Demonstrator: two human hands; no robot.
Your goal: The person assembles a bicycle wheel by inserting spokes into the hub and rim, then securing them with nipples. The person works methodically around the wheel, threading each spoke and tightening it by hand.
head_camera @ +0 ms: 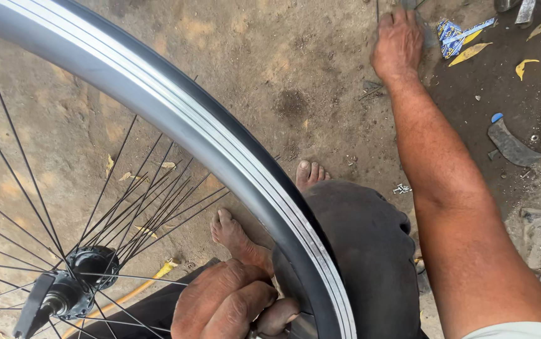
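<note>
One bicycle wheel (157, 113) fills the left half of the frame, its silver rim curving from the upper left down to the bottom centre, with a black tyre on the outer edge. One hub (85, 276) sits at the lower left, with many thin spokes fanning out from it; they are too many and too crossed to count.

The left hand (233, 304), at the bottom centre, is curled closed around the rim and tyre, fingers wrapped on the near side. The right hand (397, 41), at the top right of centre, reaches out with the arm fully stretched and rests palm down on the dirt ground (283, 69); its fingertips run out of the top edge, so I cannot tell whether it has hold of anything.

Two bare feet show: one (236, 238) just inside the rim near the centre, one (310, 174) peeking out just beyond the tyre above a dark trouser knee.

At the upper right lie one torn blue wrapper (456, 31) and three yellow leaves (469, 53) near it. One dark curved scrap (510, 144) with a blue cap beside it lies at the right edge.
</note>
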